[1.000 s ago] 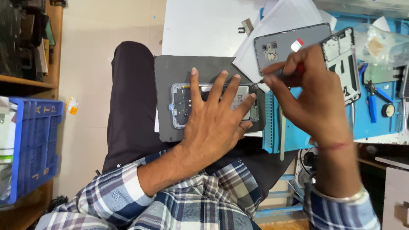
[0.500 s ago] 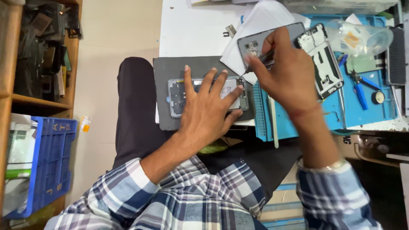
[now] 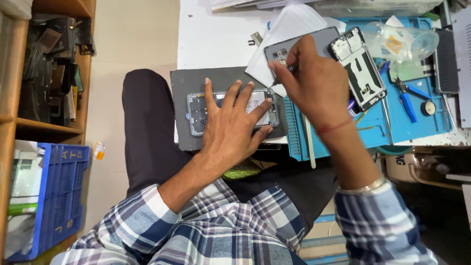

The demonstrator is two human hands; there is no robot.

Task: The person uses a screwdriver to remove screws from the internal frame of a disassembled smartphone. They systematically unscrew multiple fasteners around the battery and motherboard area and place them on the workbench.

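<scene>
Evidently mid-disassembly: left hand, fingers spread, pinned the opened phone; right hand pinched a thin tool, demanding precise tip placement.

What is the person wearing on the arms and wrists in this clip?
Both arms wear a plaid shirt in blue, white and dark checks, sleeves rolled back to about mid-forearm. The left hand is bare, no ring or band visible. The right hand has a thin red thread around the wrist.

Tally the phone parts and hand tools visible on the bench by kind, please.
Opened phone under left hand: 1
Grey back cover: 1
Phone frame: 1
Blue-handled pliers: 1
Thin tool in right hand: 1
Total: 5
</scene>
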